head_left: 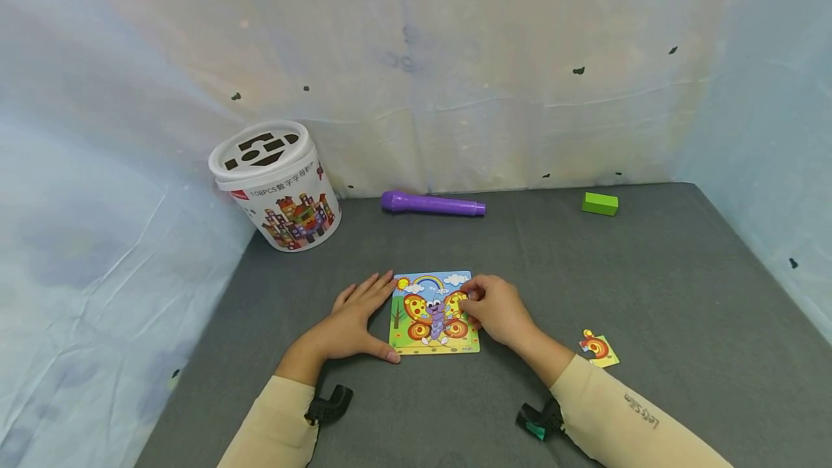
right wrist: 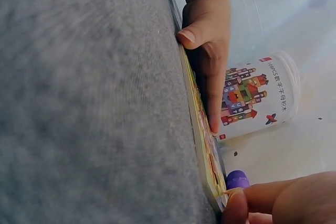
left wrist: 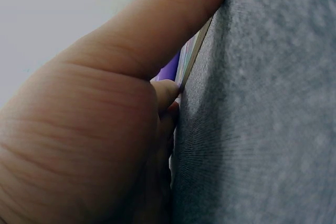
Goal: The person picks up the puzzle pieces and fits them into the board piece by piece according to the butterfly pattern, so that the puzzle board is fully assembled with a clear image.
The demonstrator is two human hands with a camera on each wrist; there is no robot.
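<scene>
A square butterfly jigsaw puzzle (head_left: pixel 436 315) lies on the grey table in the middle of the head view. Flat and with fingers spread, my left hand (head_left: pixel 356 318) braces its left side, fingertips at the upper corner and thumb at the lower one. My right hand (head_left: pixel 499 310) is at the right edge, its thumb and forefinger pinching a puzzle piece (right wrist: pixel 226 196) that shows as a thin sliver in the right wrist view; most of it is hidden by the fingers. A loose yellow and orange puzzle piece (head_left: pixel 601 351) lies right of that forearm.
Behind the puzzle lies a purple toy microphone (head_left: pixel 434 204). A white block bucket (head_left: pixel 279 190) with a cut-out lid stands at the back left, and a green block (head_left: pixel 600 204) sits at the back right. Draped sheeting (head_left: pixel 481 92) encloses the table.
</scene>
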